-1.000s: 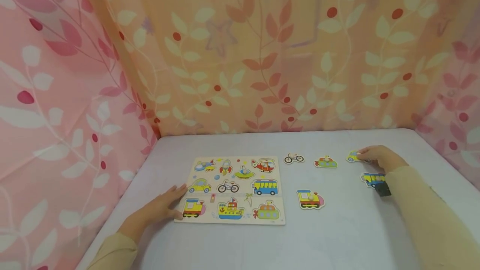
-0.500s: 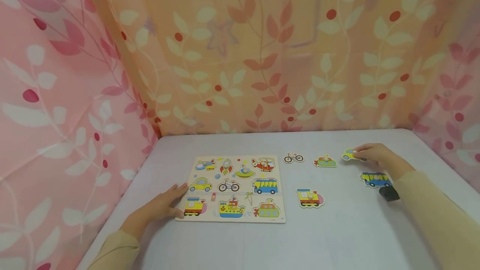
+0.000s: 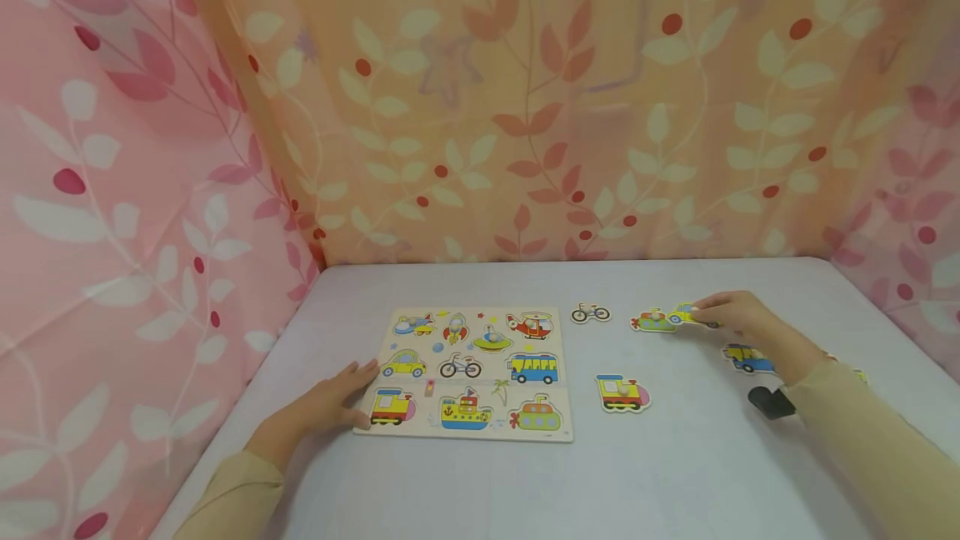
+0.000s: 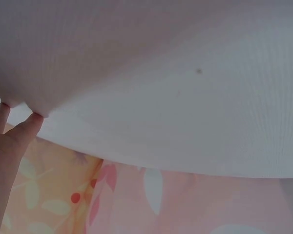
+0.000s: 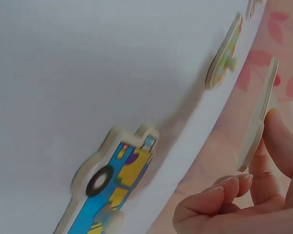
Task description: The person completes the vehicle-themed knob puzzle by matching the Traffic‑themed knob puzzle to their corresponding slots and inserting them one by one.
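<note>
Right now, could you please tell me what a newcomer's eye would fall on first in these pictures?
Probably the colourful puzzle board on the white table, with the left hand at its left edge. Next might come the right hand, pinching the yellow car piece above the table at right. Orange leaf-patterned cloth hangs behind.

Car piece (image 3: 682, 314) smooth wood; curtain (image 3: 480, 123) matt cloth

White tabletop (image 3: 480, 490) before us, orange leaf-print curtain (image 3: 555, 107) behind it, pink leaf-print curtains (image 3: 142, 223) on our left and right
</note>
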The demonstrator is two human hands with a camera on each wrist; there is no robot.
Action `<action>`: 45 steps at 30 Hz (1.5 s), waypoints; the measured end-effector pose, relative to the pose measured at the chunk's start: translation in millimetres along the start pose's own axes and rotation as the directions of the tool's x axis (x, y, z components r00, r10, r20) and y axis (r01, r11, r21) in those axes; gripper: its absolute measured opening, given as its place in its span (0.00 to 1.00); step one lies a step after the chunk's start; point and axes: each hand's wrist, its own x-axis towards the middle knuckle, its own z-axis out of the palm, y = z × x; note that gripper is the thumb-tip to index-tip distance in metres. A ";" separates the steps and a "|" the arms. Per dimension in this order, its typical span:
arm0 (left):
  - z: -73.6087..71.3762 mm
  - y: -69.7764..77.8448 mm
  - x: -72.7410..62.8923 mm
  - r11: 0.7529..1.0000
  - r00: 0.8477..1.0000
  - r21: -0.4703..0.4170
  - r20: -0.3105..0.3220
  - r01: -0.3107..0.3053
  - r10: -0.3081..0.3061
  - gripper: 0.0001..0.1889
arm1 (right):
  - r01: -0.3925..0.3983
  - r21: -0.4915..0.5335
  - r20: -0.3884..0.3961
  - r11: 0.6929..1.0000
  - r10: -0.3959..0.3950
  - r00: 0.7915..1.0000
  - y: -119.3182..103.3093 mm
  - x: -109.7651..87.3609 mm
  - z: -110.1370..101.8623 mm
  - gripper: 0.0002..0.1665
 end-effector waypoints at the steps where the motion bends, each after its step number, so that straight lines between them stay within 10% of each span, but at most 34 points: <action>1: -0.3 0.1 0.5 1.000 1.000 0.004 -0.003 -0.008 0.008 0.51 | 0.004 -0.006 0.000 1.000 -0.004 1.000 -2.4 -2.4 2.3 0.37; 45: -0.3 1.8 0.3 1.000 1.000 -0.004 0.001 -0.004 0.004 0.52 | 0.059 0.107 0.029 0.993 -0.063 0.998 -77.3 -31.8 97.9 0.24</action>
